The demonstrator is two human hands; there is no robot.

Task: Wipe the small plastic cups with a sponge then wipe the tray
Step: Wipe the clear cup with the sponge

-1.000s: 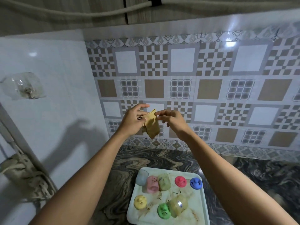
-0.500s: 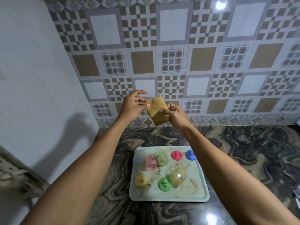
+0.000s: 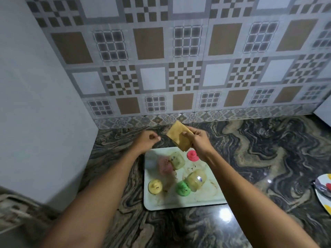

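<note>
Centrally, the soiled tray (image 3: 182,203) holds the small plastic cups (image 3: 195,179) and coloured lids. Right hand (image 3: 198,140) pinches the sponge (image 3: 179,138) above its far edge; left hand (image 3: 146,140), loosely curled, holds nothing. Bare tabletop (image 3: 268,158) lies right of frame.

Left hand (image 3: 146,140) released sponge (image 3: 179,138); right hand (image 3: 198,140) alone grips it, lowered toward tray (image 3: 179,203)

The sponge (image 3: 179,138) is tan-yellow; the tray (image 3: 180,203) is pale white with brownish smears; on it lie lids in yellow (image 3: 155,186), green (image 3: 182,188) and red-pink (image 3: 192,155) (the first two speckled dark), a pink cup (image 3: 165,165) and two clear cups (image 3: 177,160) tinted yellowish; the countertop (image 3: 268,154) swirls black, grey and beige like marble; the wall tiles (image 3: 179,68) alternate brown, white and grey checkered squares
</note>
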